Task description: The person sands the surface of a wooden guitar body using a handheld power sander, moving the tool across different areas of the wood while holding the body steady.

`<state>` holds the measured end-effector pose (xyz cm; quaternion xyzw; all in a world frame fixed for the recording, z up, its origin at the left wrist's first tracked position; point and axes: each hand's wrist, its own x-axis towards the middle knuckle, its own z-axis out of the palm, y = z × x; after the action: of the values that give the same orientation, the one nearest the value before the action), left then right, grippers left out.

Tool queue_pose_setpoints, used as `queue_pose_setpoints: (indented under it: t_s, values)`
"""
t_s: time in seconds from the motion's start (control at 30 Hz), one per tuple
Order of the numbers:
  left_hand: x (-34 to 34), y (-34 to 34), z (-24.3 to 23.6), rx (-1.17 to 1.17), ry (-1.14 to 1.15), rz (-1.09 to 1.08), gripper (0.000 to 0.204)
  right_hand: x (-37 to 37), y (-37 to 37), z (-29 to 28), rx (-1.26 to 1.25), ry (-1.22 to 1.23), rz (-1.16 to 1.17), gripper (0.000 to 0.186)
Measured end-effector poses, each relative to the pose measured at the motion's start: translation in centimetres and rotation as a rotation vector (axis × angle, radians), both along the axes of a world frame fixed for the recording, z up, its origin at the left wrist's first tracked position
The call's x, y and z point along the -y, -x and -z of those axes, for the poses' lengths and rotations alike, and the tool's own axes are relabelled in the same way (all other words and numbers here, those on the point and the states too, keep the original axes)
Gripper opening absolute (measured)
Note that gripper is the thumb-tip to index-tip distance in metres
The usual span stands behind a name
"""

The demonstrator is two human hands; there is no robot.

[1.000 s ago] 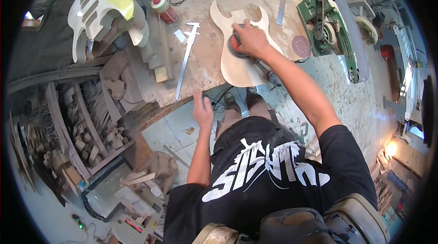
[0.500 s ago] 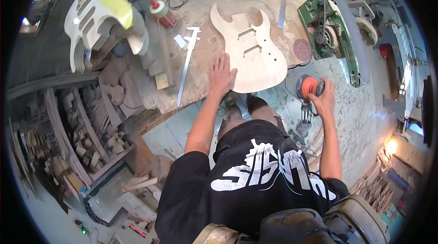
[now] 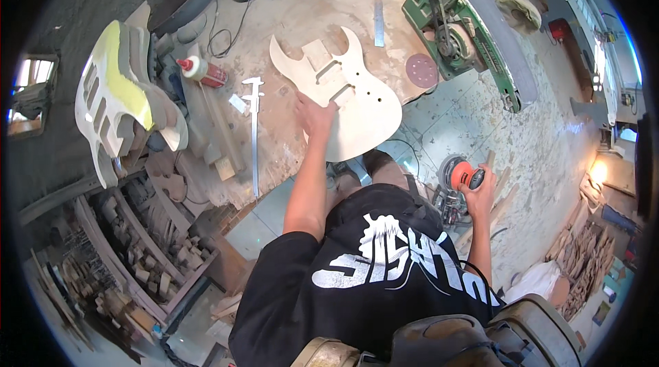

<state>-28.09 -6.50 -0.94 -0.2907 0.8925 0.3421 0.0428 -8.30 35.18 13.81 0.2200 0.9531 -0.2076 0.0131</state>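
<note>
A pale wooden electric guitar body point(image 3: 367, 110) lies on the worktable, with cut cavities and several small holes. My left hand point(image 3: 316, 119) grips it at the waist edge, thumb on the top face beside a cavity; the fingertips are partly hidden. Off the table's right side, my right hand point(image 3: 478, 195) is wrapped round an orange and black orbital sander point(image 3: 461, 175), held in the air with its round pad turned toward the left. A metal vernier caliper point(image 3: 255, 130) and a small white piece point(image 3: 238, 103) lie left of the guitar body.
A red-and-white glue bottle point(image 3: 202, 72) lies near wood strips point(image 3: 218, 130). Farther left stand stacked guitar bodies point(image 3: 130, 86). A sanding disc point(image 3: 421, 70), a steel ruler point(image 3: 378, 3) and a green belt sander point(image 3: 453, 31) are to the right. Below left, a shelf point(image 3: 127, 250) holds wood offcuts.
The guitar body has turned counterclockwise on the table. My left hand has gone from lying spread to gripping its edge. My right hand has drawn the sander nearer to me.
</note>
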Motion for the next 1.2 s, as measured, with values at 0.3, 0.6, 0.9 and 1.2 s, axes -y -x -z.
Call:
queue_pose_setpoints:
  t_s: [0.3, 0.6, 0.9, 1.2]
  values:
    - [2.5, 0.4, -0.2, -0.012, 0.005, 0.202, 0.117, -0.1, 3.2, -0.4, 0.010, 0.014, -0.101, 0.075]
    - [6.2, 0.3, -1.1, -0.033, 0.041, 0.570, 0.107, 1.6, 8.0, -1.4, 0.031, 0.062, -0.355, 0.068]
    - [4.2, -1.5, 2.0, -0.270, 0.196, 0.276, 0.067, 6.2, 15.6, -0.6, -0.014, 0.076, -0.642, 0.064]
    - [1.9, -0.7, 0.5, -0.180, 0.355, 0.225, 0.058, 8.0, 21.7, 0.4, 0.056, 0.042, -0.800, 0.063]
